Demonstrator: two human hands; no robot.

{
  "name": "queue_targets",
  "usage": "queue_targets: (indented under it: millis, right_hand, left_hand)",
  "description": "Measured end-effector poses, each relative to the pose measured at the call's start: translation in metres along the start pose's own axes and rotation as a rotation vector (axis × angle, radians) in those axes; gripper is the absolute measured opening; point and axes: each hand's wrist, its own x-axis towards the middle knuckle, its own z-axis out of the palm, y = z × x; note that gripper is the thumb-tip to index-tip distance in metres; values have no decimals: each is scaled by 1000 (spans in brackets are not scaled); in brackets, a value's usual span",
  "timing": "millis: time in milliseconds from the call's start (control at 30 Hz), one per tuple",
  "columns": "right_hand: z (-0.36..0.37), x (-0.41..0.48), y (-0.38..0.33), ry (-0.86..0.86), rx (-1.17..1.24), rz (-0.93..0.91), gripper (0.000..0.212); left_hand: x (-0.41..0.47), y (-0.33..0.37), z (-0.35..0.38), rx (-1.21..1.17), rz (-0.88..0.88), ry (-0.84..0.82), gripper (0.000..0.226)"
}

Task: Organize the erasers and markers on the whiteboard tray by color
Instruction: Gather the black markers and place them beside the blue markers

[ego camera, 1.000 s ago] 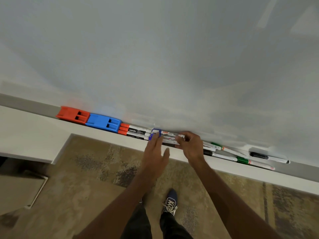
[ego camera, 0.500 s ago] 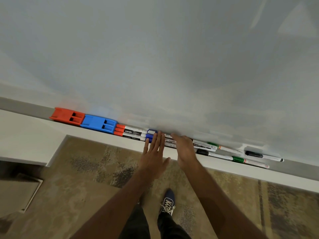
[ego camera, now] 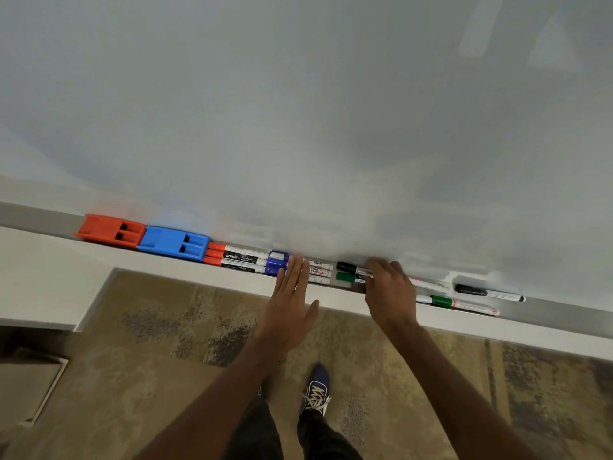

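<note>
Since half a second back, my right hand (ego camera: 389,295) has slid away from my left hand (ego camera: 292,307), rightward along the tray (ego camera: 564,313); a gap now shows between the blue markers (ego camera: 278,263) and the black and green pair.

Landmark: blue eraser (ego camera: 173,243).
- Red eraser (ego camera: 111,229) touches it on its left.
- Red markers (ego camera: 232,258) lie just right of it, caps toward it.
- Blue markers next right again, stacked, long axes along the tray.
- Black marker (ego camera: 346,267) and green marker (ego camera: 345,277) further right, caps toward the eraser, barrels running under my right hand.
- Well right of all that: another green marker (ego camera: 442,301) and another black marker (ego camera: 471,289), loose, slightly skewed to the tray line.

Grip: left hand flat, fingers (ego camera: 295,270) together and straight, tips resting over the blue markers, holding nothing. Right hand lies palm-down over the black and green barrels, fingers curled over them; whether it pinches them or only presses I cannot tell.

Relation that matters: both far strays lie right of my right hand, long axes nearly along the tray, so the right hand is much the nearer. I judge green must join green and black join black, by a slide along the tray.
</note>
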Motion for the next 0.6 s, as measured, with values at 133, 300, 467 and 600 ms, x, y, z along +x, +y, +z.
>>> queue_targets:
  millis: [133, 300, 467, 600]
  right_hand:
    - [4, 3, 10, -70, -141, -110, 41]
    - [9, 0, 8, -69, -221, -148, 41]
    - [14, -3, 10, 3, -230, -159, 38]
    - [17, -14, 10, 141, -145, -215, 41]
  left_hand:
    - [-5, 7, 10, -43, -16, 4, 69]
    - [-14, 12, 19, -72, -39, 17, 65]
    - [-18, 24, 14, -186, -95, 22, 60]
    - [-9, 53, 0, -621, -279, 123, 52]
